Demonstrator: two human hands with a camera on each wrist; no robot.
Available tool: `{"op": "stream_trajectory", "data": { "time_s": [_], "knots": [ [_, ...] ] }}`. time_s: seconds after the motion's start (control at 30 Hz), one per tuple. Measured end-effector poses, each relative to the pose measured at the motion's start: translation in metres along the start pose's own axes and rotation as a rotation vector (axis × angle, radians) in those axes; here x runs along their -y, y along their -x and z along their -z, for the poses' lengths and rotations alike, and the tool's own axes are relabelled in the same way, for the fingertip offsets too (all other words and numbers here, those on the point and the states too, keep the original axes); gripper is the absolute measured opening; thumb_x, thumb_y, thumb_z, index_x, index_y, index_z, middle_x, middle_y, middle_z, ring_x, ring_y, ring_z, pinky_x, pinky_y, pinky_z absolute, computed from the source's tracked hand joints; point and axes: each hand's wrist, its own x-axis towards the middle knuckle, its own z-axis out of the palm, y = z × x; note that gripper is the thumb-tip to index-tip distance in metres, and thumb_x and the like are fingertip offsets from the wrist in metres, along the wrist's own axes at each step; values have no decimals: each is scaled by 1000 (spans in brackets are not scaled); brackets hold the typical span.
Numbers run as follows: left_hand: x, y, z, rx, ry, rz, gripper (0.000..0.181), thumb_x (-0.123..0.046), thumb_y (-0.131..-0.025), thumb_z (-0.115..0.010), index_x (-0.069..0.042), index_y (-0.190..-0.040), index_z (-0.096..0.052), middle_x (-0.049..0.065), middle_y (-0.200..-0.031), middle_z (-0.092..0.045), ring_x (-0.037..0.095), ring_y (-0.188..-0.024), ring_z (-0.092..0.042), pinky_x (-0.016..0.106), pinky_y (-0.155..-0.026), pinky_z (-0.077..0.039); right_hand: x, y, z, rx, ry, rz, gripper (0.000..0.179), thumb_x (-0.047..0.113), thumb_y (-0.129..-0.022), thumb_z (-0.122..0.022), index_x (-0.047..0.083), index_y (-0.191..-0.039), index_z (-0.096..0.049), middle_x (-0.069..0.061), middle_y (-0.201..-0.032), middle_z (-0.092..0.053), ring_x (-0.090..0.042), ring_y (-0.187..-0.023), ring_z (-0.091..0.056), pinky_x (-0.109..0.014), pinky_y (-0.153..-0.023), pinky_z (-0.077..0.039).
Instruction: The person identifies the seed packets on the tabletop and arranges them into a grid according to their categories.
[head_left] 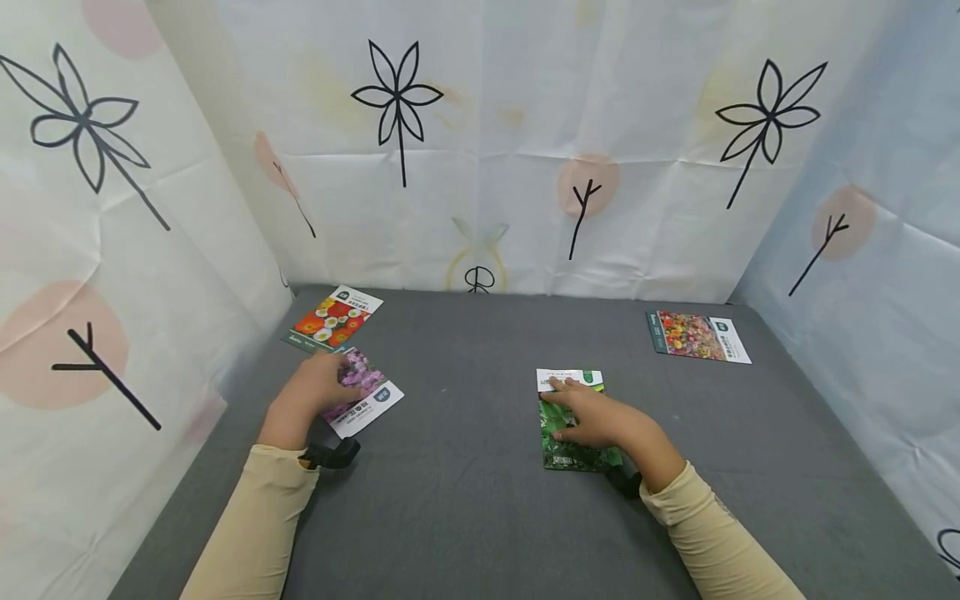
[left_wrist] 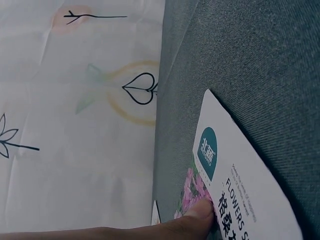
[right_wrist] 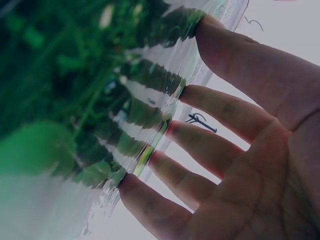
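In the head view my left hand (head_left: 311,392) rests over a seed packet with purple flowers (head_left: 363,372) and a white label end. Its thumb lies straight on the printed face in the left wrist view, while the other fingers reach toward the far edge and are partly hidden. My right hand (head_left: 600,417) spreads over a seed packet with green leaves (head_left: 555,452). Thumb and fingertips touch its glossy surface in the right wrist view, fingers fairly straight and apart.
Beyond my left hand lies a packet with orange and white flowers (head_left: 333,321), close to the purple one. A packet of mixed flowers (head_left: 690,336) lies at the far right. Patterned cloth walls (head_left: 480,100) border the grey table (head_left: 450,517).
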Motion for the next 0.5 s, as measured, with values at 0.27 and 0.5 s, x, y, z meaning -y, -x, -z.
{"op": "stream_trajectory", "data": {
  "time_s": [0.27,0.5],
  "knots": [
    [-6,-1,-4,-4,-5,-33,72,-33,-89,-84,11,-141,-59,36,-138,-59,53,-129,-56,67,-110,-46,0,0,0,-3,17,0,68,21,-98,-78,3,-157,-50,-27,-171,-29,-53,-158,-24,-68,-121,-34],
    [-11,-3,-6,-18,-26,-71,72,-31,-90,-84,12,-142,-58,36,-137,-61,53,-129,-57,66,-110,-46,-1,-1,0,-2,15,-3,69,22,-98,-79,4,-157,-50,-26,-172,-28,-53,-159,-23,-67,-121,-34]
  ]
}}
